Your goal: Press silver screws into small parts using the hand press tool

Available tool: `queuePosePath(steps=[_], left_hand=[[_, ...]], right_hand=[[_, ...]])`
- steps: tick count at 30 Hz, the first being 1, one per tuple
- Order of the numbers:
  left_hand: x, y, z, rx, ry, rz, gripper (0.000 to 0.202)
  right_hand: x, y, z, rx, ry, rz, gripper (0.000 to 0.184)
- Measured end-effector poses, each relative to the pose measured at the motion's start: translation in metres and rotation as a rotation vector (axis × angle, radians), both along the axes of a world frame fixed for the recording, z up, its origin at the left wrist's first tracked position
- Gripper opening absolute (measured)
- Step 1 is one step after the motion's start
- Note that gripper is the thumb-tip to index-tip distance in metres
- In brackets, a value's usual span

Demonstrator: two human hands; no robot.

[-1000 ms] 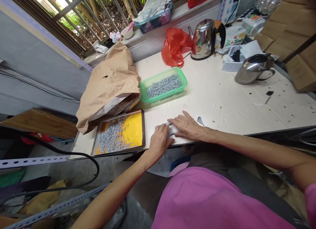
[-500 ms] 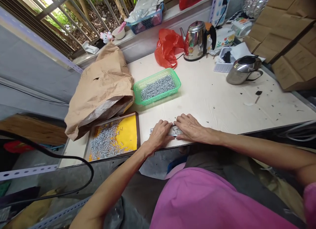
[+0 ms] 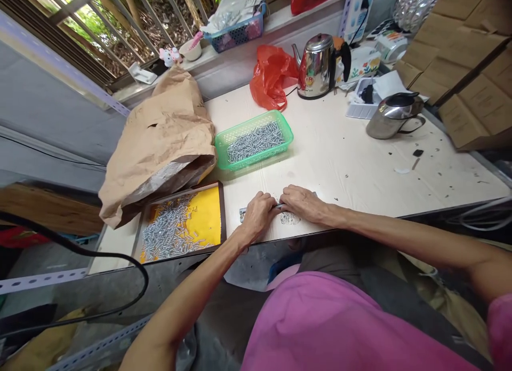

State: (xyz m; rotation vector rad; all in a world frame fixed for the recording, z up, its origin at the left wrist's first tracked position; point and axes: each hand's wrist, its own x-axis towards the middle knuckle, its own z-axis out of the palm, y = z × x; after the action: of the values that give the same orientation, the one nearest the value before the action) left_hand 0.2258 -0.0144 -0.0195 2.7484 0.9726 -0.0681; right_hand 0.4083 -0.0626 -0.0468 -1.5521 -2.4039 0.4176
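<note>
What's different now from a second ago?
The metal strip has shifted away from the near edge of the table or tilted, I can't tell which, baring a dark-marked patch. The left hand and right hand still hold it. The green basket and shallow tray stayed put.

A slim silver-grey metal piece [image 3: 242, 214] lies lengthwise roughly along the near edge of the worktop [image 3: 320, 163]. Its left end is exposed; fingers [image 3: 262, 199] cover most of the rest, leaving only a narrow stretch between them. Its right end cannot be made out.
</note>
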Motion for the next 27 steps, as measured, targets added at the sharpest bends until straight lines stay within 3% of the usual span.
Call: queuePosePath(steps=[5, 11, 18, 20, 23, 25, 27], left_hand=[[-0.011, -0.031, -0.012, 0.135, -0.117, 0.053, 0.035], [-0.007, -0.079, -0.033, 0.114, -0.278, 0.03, 0.038], [-0.001, -0.09, -0.031, 0.039, -0.331, 0.041, 0.036], [-0.001, -0.089, -0.033, 0.037, -0.355, 0.044, 0.036], [-0.001, -0.09, -0.039, 0.031, -0.366, 0.059, 0.036], [-0.004, -0.096, -0.04, 0.018, -0.351, 0.064, 0.032], [-0.012, -0.107, -0.035, 0.008, -0.351, 0.016, 0.029]], right_hand=[[0.019, 0.006, 0.005, 0.045, 0.08, 0.101, 0.039], [0.016, 0.028, 0.004, 0.071, -0.043, -0.011, 0.021], [-0.003, 0.069, 0.024, 0.082, -0.196, -0.082, 0.017], [-0.02, 0.066, 0.033, 0.118, -0.2, 0.031, 0.017], [-0.056, 0.05, 0.041, 0.126, -0.141, 0.392, 0.014], [-0.078, 0.04, 0.04, 0.125, -0.142, 0.585, 0.011], [-0.094, 0.034, 0.033, 0.164, -0.162, 0.674, 0.013]])
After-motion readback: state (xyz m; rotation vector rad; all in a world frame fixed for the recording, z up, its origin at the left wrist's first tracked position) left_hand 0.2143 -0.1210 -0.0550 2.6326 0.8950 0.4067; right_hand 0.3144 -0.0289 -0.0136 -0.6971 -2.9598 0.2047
